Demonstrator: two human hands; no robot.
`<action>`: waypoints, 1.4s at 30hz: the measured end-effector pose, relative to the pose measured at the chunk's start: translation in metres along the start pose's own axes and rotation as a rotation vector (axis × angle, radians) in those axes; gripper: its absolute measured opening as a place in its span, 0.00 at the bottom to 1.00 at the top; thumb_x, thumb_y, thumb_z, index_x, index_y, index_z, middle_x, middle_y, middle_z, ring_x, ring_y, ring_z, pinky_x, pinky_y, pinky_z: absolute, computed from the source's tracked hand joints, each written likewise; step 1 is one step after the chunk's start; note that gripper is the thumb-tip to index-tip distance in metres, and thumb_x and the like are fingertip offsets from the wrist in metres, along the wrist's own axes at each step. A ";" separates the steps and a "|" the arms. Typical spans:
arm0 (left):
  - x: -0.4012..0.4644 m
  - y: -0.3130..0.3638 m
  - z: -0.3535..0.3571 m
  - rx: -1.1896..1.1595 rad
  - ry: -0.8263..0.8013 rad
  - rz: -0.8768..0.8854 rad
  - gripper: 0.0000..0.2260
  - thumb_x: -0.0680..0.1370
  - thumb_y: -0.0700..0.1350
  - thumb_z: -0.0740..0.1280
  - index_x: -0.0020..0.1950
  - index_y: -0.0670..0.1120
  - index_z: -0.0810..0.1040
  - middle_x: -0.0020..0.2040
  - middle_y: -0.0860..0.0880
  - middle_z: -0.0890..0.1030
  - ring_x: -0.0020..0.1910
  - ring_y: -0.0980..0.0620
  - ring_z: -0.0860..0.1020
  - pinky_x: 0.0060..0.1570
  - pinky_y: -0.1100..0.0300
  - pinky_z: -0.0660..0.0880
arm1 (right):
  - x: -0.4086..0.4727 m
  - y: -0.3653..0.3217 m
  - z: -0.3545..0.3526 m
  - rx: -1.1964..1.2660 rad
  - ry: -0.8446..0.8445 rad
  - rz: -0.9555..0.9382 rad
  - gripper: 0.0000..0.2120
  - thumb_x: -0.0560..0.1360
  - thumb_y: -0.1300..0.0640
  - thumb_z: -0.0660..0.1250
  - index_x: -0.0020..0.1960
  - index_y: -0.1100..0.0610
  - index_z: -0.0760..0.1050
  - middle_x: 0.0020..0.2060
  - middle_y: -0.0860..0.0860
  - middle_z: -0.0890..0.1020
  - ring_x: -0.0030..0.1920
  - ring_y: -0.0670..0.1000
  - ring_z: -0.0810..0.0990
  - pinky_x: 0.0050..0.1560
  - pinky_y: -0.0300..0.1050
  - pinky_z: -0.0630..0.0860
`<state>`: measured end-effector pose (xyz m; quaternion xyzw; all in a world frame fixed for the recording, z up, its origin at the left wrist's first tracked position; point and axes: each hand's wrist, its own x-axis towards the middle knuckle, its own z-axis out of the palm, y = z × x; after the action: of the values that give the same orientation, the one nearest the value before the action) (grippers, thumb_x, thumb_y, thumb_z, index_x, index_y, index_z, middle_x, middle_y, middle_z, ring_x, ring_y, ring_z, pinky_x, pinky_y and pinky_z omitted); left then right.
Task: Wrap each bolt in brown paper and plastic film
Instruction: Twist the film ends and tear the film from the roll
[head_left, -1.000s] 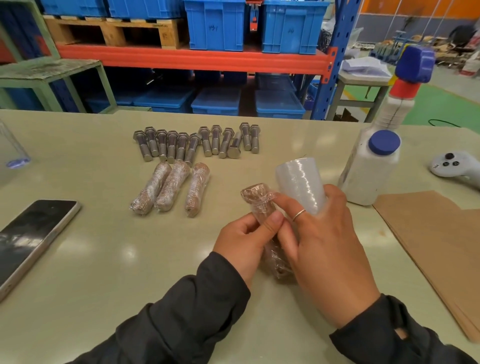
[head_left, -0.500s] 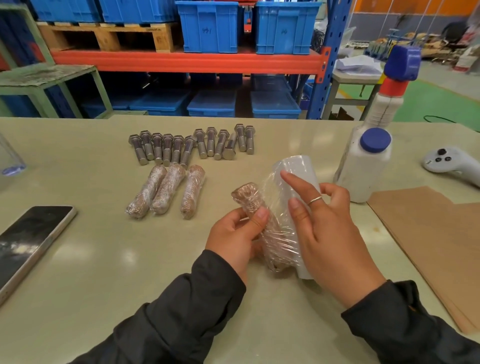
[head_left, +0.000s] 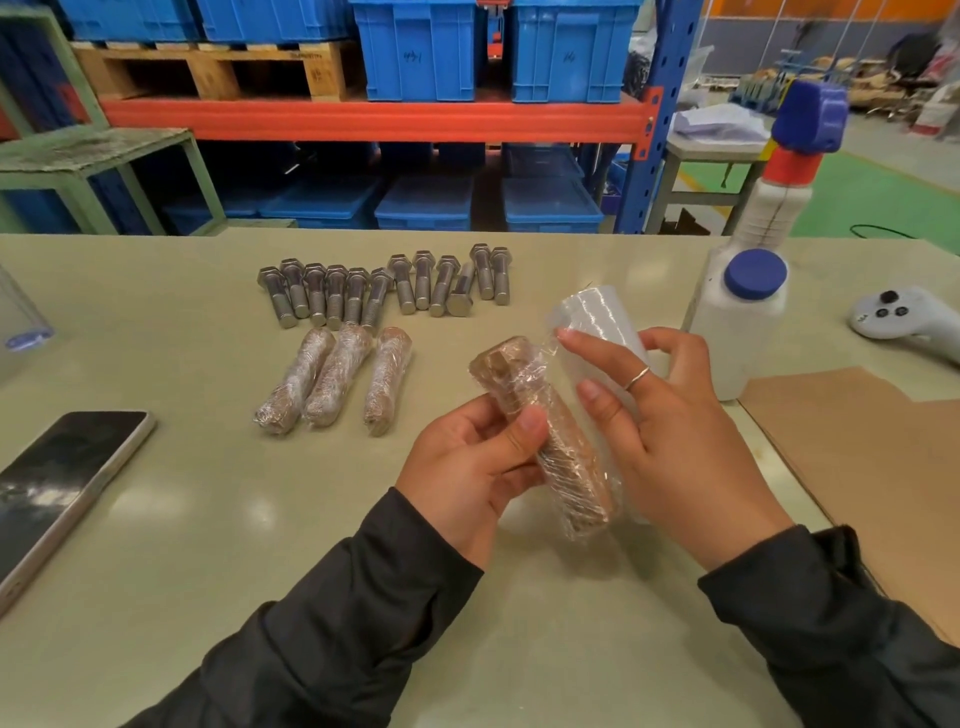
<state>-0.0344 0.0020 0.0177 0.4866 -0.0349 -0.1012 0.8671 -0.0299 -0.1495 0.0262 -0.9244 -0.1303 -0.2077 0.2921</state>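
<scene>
The left hand (head_left: 470, 462) grips a bolt wrapped in brown paper (head_left: 545, 431), thumb pressed across its shaft and fingers curled behind, the head end tilted up and away and the threaded end pointing down toward the person. Clear plastic film (head_left: 550, 358) clings round the bolt and stretches from its head to the roll of film (head_left: 597, 327) just to the right of the grip. The right hand (head_left: 675, 441) holds that roll from behind, thumb around its far side, while the index and middle fingers (head_left: 587, 348) lie straight along its near face, touching the film; a ring sits on one finger. Left of the grip and farther out, three finished wrapped bolts (head_left: 337, 384) lie side by side on the table (head_left: 208, 519), and beyond them a row of bare bolts (head_left: 384, 286) lies close together. To the right of the grip lie sheets of brown paper (head_left: 857, 441), with a white bottle with a blue cap (head_left: 737, 322) just past the roll. A phone (head_left: 62, 483) lies well off to the left.
</scene>
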 end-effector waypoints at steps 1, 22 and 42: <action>0.000 0.000 0.000 -0.003 -0.018 0.001 0.08 0.64 0.41 0.68 0.41 0.42 0.82 0.38 0.45 0.83 0.36 0.50 0.80 0.40 0.56 0.79 | 0.000 -0.001 0.000 0.007 0.004 -0.003 0.14 0.72 0.36 0.47 0.53 0.17 0.53 0.51 0.37 0.54 0.49 0.48 0.73 0.44 0.40 0.72; 0.003 -0.007 0.000 -0.040 0.042 -0.062 0.16 0.62 0.41 0.70 0.49 0.40 0.81 0.39 0.46 0.83 0.35 0.53 0.81 0.34 0.60 0.79 | -0.005 -0.006 0.015 -0.176 0.025 0.014 0.17 0.75 0.43 0.52 0.63 0.35 0.56 0.60 0.52 0.60 0.47 0.54 0.72 0.39 0.44 0.71; 0.002 -0.020 0.007 0.137 0.040 -0.059 0.16 0.65 0.45 0.74 0.52 0.48 0.80 0.53 0.38 0.80 0.51 0.38 0.79 0.55 0.42 0.75 | -0.009 -0.006 0.016 -0.015 0.051 0.211 0.41 0.73 0.42 0.62 0.76 0.46 0.40 0.65 0.52 0.66 0.61 0.52 0.68 0.54 0.43 0.66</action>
<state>-0.0359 -0.0140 0.0041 0.5475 -0.0103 -0.1143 0.8289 -0.0351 -0.1364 0.0125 -0.9296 -0.0230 -0.2001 0.3086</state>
